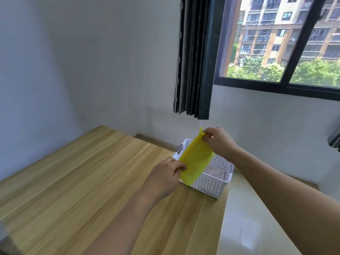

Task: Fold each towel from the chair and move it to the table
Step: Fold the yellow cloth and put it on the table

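left hand [166, 172] and right hand [218, 139] pinch opposite corners of the thin yellow cloth towel [195, 161]; keep it taut, align edges, then lower onto the near wooden table [82, 181].

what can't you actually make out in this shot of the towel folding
Head view, the only one:
- Chair: out of frame.
- White basket: the yellow towel, pinched by the left hand and right hand, hides much of it; contents unclear.
- Dark cloth: cut off by the right edge.
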